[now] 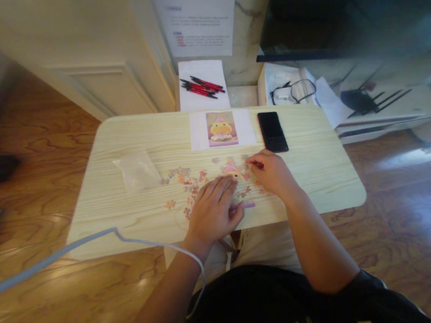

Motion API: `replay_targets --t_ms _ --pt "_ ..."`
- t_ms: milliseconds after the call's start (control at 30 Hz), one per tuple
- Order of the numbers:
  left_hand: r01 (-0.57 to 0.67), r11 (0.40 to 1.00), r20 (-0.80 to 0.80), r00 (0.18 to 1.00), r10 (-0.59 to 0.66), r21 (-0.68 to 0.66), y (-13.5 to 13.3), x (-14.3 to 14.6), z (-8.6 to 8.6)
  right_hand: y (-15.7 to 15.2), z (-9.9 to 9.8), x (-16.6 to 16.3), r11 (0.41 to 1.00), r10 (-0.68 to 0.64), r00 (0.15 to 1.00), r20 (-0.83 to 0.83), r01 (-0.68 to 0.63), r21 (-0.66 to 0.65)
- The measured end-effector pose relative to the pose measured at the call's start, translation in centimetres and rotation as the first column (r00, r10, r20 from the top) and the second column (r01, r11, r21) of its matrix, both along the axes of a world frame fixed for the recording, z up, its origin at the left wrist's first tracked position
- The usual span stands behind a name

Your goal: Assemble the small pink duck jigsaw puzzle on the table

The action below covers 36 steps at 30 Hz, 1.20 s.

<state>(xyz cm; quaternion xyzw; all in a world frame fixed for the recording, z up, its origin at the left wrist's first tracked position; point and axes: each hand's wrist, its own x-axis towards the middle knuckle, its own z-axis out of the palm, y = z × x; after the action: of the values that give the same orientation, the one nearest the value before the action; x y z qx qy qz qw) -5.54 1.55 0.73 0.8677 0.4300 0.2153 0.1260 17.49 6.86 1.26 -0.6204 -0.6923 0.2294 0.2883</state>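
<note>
Loose jigsaw pieces (186,182) lie scattered on the middle of a light wooden table (125,206). A small joined cluster of pink and yellow pieces (233,170) sits between my hands. My left hand (212,210) lies flat on the table, fingers stretched toward that cluster. My right hand (273,173) is curled, its fingertips pinching a small dark red puzzle piece (256,164) just right of the cluster. A reference picture (221,128) of a yellow character lies on white paper at the table's far edge.
A black phone (272,131) lies right of the picture. A clear plastic bag (137,171) sits at the table's left. Red and black pens (202,86) rest on a white sheet behind. A pale cable (52,256) crosses the near left edge. Wooden floor surrounds the table.
</note>
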Motion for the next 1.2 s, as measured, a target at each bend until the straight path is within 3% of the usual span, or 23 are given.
replay_targets --t_ms 1200 --pt "-0.023 0.999 -0.049 0.999 0.022 -0.025 0.28 0.23 -0.28 -0.01 0.03 -0.31 1.000 -0.014 0.998 0.062 0.013 0.014"
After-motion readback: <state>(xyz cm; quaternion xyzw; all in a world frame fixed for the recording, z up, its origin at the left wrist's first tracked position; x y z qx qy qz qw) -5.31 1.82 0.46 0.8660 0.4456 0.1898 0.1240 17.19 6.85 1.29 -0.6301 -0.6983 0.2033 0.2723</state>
